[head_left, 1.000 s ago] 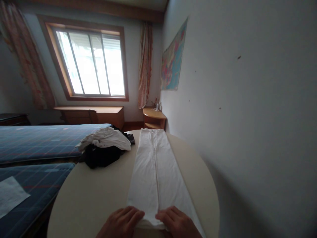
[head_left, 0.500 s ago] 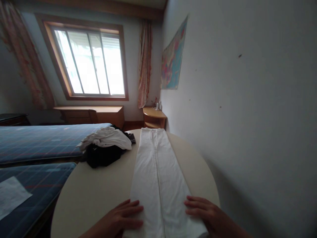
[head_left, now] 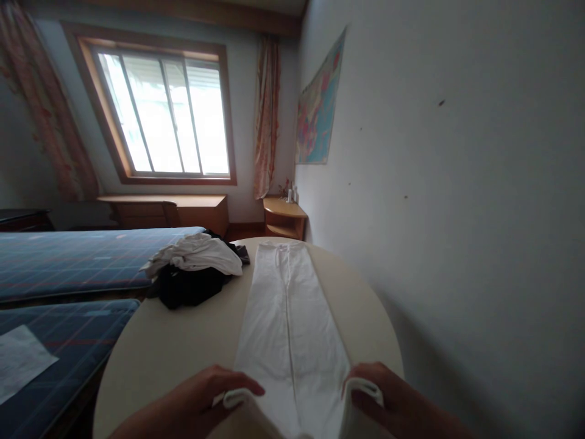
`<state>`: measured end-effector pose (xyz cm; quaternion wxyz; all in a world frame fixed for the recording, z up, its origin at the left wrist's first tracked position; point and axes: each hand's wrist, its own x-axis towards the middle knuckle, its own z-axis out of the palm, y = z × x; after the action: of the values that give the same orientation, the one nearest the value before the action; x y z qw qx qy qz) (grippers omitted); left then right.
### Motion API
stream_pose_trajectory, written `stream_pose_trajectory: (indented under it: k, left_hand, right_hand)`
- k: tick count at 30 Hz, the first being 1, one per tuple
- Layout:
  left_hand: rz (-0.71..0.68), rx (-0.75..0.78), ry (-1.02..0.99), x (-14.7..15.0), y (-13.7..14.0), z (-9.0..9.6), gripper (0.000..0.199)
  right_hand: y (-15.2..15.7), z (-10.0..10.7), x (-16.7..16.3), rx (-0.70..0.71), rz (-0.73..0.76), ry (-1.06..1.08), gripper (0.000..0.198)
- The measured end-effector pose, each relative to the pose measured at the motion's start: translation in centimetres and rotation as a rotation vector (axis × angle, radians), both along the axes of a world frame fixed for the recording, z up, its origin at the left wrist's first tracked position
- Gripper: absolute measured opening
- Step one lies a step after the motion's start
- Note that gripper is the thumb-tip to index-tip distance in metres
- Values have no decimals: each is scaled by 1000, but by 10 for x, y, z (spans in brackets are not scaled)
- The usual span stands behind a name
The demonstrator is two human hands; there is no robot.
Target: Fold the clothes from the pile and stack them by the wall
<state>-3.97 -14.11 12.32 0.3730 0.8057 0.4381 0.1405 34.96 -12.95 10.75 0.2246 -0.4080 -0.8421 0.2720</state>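
White trousers (head_left: 287, 305) lie lengthwise on the round cream table (head_left: 150, 360), waistband at the far edge and legs side by side toward me. My left hand (head_left: 214, 393) is closed on the outer edge of the left leg near its lower end. On the opposite side, my right hand (head_left: 377, 390) grips the outer edge of the right leg. Between my hands the near cloth is lifted and curls upward, with folded edges showing at each grip. The very ends of the legs drop out of view at the bottom.
A heap of clothes, a white garment (head_left: 205, 253) over a black one (head_left: 192, 289), lies at the table's left rim, against the plaid mattresses (head_left: 91, 262). A paper sheet (head_left: 25, 360) rests on the nearer mattress. The wall (head_left: 457, 256) runs close along the right.
Both hands, previously laid flat on the trouser legs, now grip the sides and have raised the near cloth. The trousers have slid slightly toward me, the waistband moving in from the far edge.
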Motion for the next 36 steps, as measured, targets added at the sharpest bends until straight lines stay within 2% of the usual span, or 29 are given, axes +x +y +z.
stream_pose_trajectory:
  k: [3, 7, 9, 11, 14, 17, 19, 21, 24, 27, 29, 31, 34, 36]
  left_hand:
    - [110, 77, -121, 6, 35, 6, 39]
    - [195, 155, -329, 19, 100, 8, 49]
    - [249, 194, -377, 25, 131, -1, 50]
    - [330, 231, -365, 29, 155, -17, 51]
    - [398, 246, -332, 31, 172, -48, 49]
    - [446, 351, -251, 27, 161, -70, 55]
    - [391, 496, -133, 24, 143, -73, 54]
    - [222, 614, -13, 22, 120, -67, 48]
    - [-54, 671, 119, 25, 89, -56, 51]
    - [-133, 669, 268, 34, 73, -52, 33]
    - [-118, 650, 369, 39, 71, -52, 23]
    - [-105, 613, 431, 41, 69, -48, 21]
    - [-119, 488, 420, 37, 60, -31, 23]
    - [-154, 345, 383, 32, 47, -18, 22]
  right_hand:
    - [35, 9, -2, -65, -118, 138, 50]
    - [94, 20, -15, -94, -210, 331, 48]
    - [121, 15, -20, -114, -221, 379, 51]
    - [145, 0, -23, -163, -242, 394, 58]
    - [164, -26, -23, -135, -315, 292, 67]
    - [158, -37, -20, 51, -366, 37, 69]
    - [141, -33, -19, 171, -283, -109, 61]
    - [119, -23, -22, 236, -121, -190, 50]
    - [88, -13, -30, 258, 109, -267, 45]
    - [73, -15, -41, 258, 139, -343, 38]
    - [71, -17, -46, 243, 98, -364, 28]
    - [70, -14, -49, 209, 72, -365, 28]
    - [60, -5, -54, 133, 113, -352, 28]
    - [46, 0, -57, 53, 211, -321, 26]
